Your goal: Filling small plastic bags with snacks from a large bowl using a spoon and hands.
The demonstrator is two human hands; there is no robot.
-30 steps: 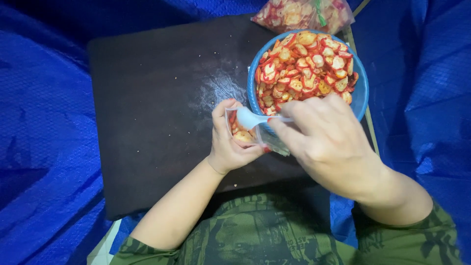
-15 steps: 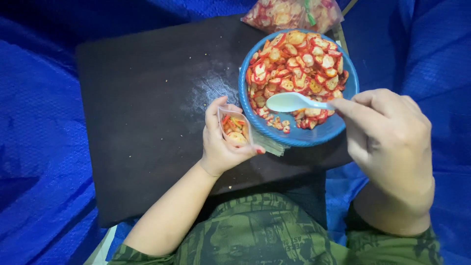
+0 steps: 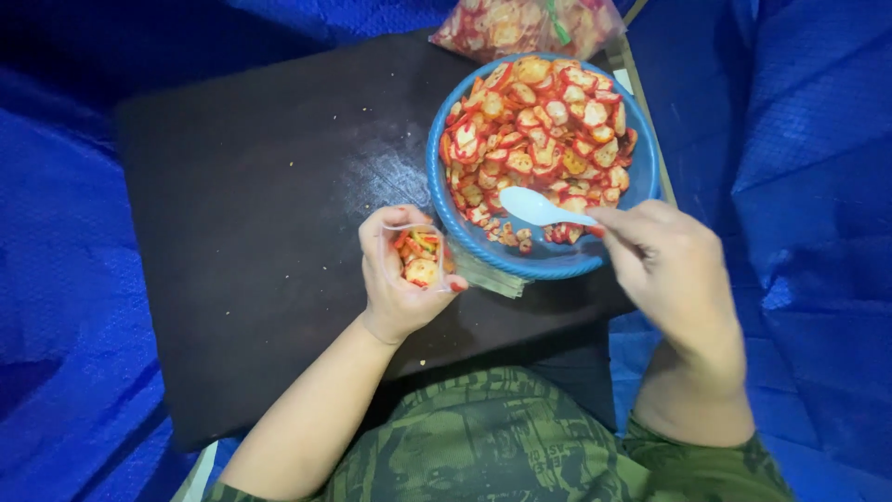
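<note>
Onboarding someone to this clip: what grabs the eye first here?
The round blue plastic bowl heaped with red-edged sliced chips, at upper right on the dark rectangular board. Over its near rim the right hand holds a white plastic spoon. Just left of the bowl, the left hand grips a small clear bag partly filled with chips.

- 1 view only, from a camera worn on the person's head.
- It looks steeply down, close over the dark board [image 3: 242, 232] and the blue bowl [image 3: 641, 167].
- Both forearms enter from the bottom edge, with blue tarp [image 3: 74, 279] around.
</note>
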